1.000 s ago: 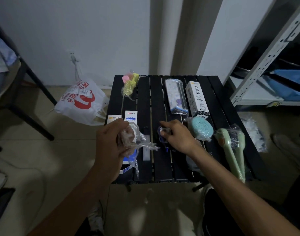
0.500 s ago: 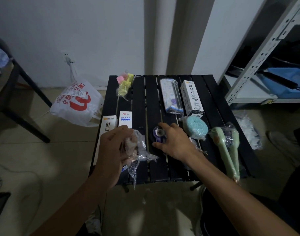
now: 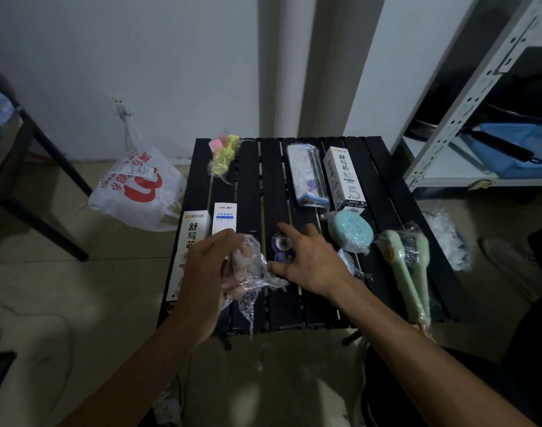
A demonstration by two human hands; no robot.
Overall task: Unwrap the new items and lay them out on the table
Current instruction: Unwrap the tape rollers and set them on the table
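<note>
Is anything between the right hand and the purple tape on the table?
Nothing visible. The tape lies bare between the right hand's thumb and forefinger; the left hand holds the wrap aside.

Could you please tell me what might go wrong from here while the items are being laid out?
1. The crumpled clear plastic wrap gripped by the left hand hangs beside the white cardboard boxes; it might snag them.
2. The pale green wrapped brushes reach the front edge of the black slatted table, beside the right forearm; a nudge could knock them off.
</note>
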